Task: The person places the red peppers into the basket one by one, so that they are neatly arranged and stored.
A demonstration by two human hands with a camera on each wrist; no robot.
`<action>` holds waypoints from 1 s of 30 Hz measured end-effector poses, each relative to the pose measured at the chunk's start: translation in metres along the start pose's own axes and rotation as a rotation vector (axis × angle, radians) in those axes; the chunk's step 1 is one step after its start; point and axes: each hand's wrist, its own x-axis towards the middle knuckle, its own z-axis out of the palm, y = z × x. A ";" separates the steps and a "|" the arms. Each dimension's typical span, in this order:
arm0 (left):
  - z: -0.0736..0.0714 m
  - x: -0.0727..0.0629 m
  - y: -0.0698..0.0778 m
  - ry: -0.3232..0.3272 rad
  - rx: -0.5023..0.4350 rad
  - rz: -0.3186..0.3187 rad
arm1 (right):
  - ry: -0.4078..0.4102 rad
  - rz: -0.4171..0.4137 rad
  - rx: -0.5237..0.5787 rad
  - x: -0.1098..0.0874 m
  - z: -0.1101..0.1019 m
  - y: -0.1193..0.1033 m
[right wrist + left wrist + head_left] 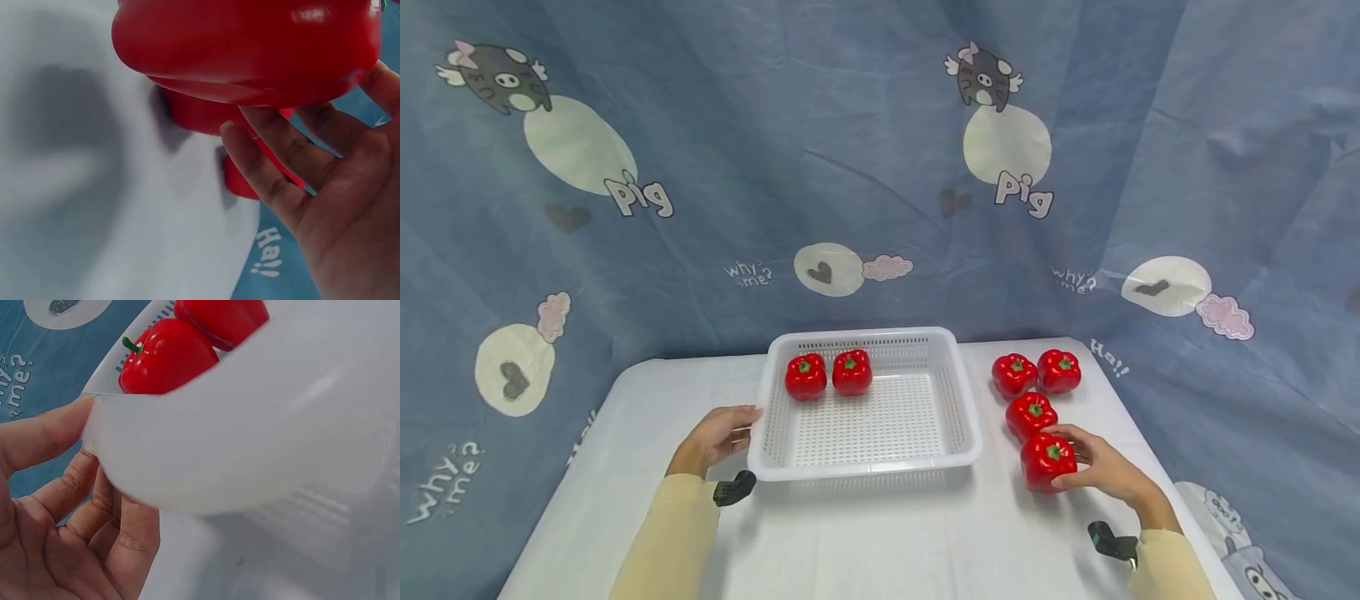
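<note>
A white plastic basket (865,471) stands mid-table with two red bell peppers, one bell pepper (806,377) at its back left corner and another bell pepper (852,372) beside it. At the basket's left side, my left hand (724,433) pinches the rim between thumb and fingers, as the left wrist view shows. My right hand (1101,467) grips a red bell pepper (1047,463) from its right side, thumb at the front and fingers behind. In the right wrist view that pepper (250,50) appears raised off the white cloth, its underside showing above the fingers.
Right of the basket, three more red peppers sit on the white table (865,542): a near pepper (1030,415) just behind the held one, and a left pepper (1014,375) and right pepper (1059,371) farther back. A blue printed cloth (865,167) hangs behind the table.
</note>
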 end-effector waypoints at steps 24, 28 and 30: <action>-0.001 0.002 -0.002 -0.005 0.006 0.007 | -0.006 -0.091 -0.049 0.016 -0.015 -0.039; -0.001 0.001 -0.001 -0.005 0.004 0.007 | -0.016 -0.111 -0.052 0.021 -0.018 -0.043; 0.000 0.001 -0.001 -0.001 -0.001 0.005 | -0.020 -0.114 -0.055 0.024 -0.020 -0.044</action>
